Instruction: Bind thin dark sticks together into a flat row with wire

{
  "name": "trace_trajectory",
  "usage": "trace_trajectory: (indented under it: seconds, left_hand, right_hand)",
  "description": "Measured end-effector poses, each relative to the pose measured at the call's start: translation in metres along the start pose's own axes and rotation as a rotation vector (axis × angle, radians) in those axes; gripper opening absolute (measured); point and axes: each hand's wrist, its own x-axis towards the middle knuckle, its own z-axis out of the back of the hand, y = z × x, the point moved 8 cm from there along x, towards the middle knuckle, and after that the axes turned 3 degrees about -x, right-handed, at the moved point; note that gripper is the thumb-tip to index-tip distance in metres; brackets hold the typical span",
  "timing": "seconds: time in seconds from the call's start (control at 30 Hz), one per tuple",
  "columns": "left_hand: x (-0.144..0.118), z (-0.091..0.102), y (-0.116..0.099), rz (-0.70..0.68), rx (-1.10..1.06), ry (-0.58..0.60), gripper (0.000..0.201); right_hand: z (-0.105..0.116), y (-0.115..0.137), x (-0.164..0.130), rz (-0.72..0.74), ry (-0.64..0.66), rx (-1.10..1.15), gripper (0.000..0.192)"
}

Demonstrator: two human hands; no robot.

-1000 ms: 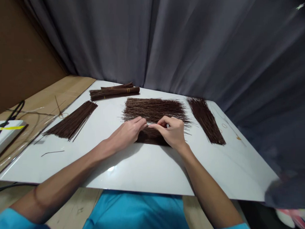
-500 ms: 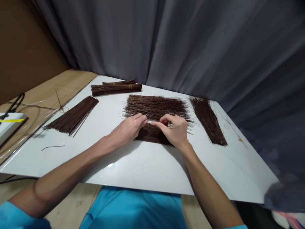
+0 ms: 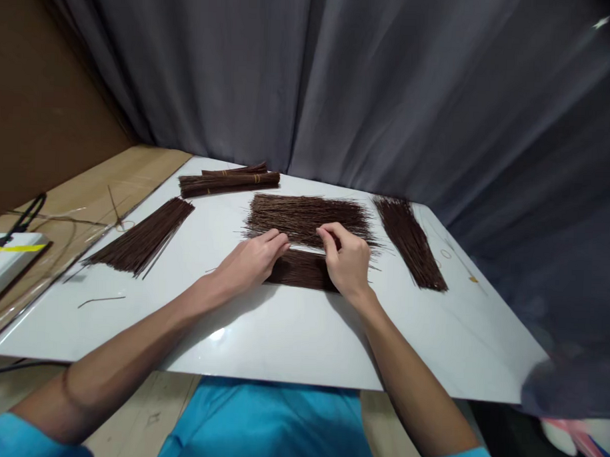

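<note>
My left hand (image 3: 254,259) is pinched closed at the left end of a neat near bundle of thin brown sticks (image 3: 303,270). A thin stick tip (image 3: 211,270) pokes out left of that hand and seems to be held in it; the rest is hidden. My right hand (image 3: 348,260) has thumb and forefinger pressed together, raised over the right part of the same bundle. Whatever it pinches is too small to make out. Just beyond both hands lies a wider, rougher pile of brown sticks (image 3: 305,215) with uneven ends.
Loose stick bundles lie at left (image 3: 144,239) and right (image 3: 412,245) on the white table (image 3: 281,334). Tied bundles (image 3: 231,183) are at the back. A bent stick (image 3: 101,299), rubber bands (image 3: 445,254) and a white box (image 3: 14,258) lie around. A grey curtain (image 3: 340,90) hangs behind.
My right hand has drawn apart from the left and lifted slightly. A stick tip now shows left of my left hand. The view has shifted a little.
</note>
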Motion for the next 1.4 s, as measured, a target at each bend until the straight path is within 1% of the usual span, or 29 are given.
trace_trajectory:
  seconds: [0.2, 0.33, 0.47, 0.53, 0.6, 0.77, 0.83, 0.93, 1.03, 1.13, 1.23, 1.33, 1.4]
  left_hand:
    - [0.000, 0.005, 0.000, -0.003, 0.061, 0.001, 0.032]
    - [0.000, 0.008, -0.001, 0.003, 0.130, -0.006, 0.033]
    - [-0.001, 0.016, -0.002, 0.032, 0.238, -0.056, 0.034]
    - [-0.001, 0.019, -0.003, 0.039, 0.275, -0.073, 0.033]
    - [-0.001, 0.021, -0.004, 0.041, 0.291, -0.081, 0.033]
    - [-0.002, 0.019, -0.002, 0.037, 0.265, -0.082, 0.032]
    - [-0.002, 0.017, -0.001, 0.041, 0.266, -0.068, 0.032]
    - [-0.002, 0.013, 0.002, 0.057, 0.296, -0.036, 0.031]
    - [-0.001, 0.010, 0.004, 0.091, 0.327, -0.003, 0.033]
    - [0.000, 0.010, 0.008, 0.133, 0.336, 0.004, 0.034]
    - [0.000, 0.018, 0.014, 0.181, 0.342, -0.023, 0.029]
    - [-0.001, 0.026, 0.021, 0.223, 0.363, -0.053, 0.024]
    - [-0.001, 0.028, 0.022, 0.226, 0.385, -0.051, 0.023]
  right_hand:
    - [0.003, -0.003, 0.003, 0.067, 0.019, 0.028, 0.025]
    - [0.005, -0.004, 0.003, 0.107, 0.035, 0.111, 0.025]
    - [0.012, 0.001, 0.002, 0.192, -0.012, 0.240, 0.021]
    - [0.014, 0.003, 0.001, 0.224, -0.030, 0.268, 0.020]
    - [0.014, 0.004, 0.002, 0.235, -0.021, 0.275, 0.021]
    - [0.011, 0.000, 0.004, 0.211, 0.008, 0.287, 0.021]
    - [0.007, -0.002, 0.004, 0.190, 0.043, 0.248, 0.023]
    - [0.003, -0.003, 0.004, 0.150, 0.083, 0.092, 0.028]
    - [0.005, -0.001, 0.002, 0.134, 0.065, -0.078, 0.031]
    - [0.007, -0.005, 0.003, 0.100, 0.054, -0.184, 0.031]
    - [0.009, -0.015, 0.006, 0.071, 0.053, -0.173, 0.033]
    - [0.011, -0.022, 0.009, 0.085, 0.044, -0.060, 0.037]
    - [0.011, -0.025, 0.010, 0.102, 0.039, 0.009, 0.035]
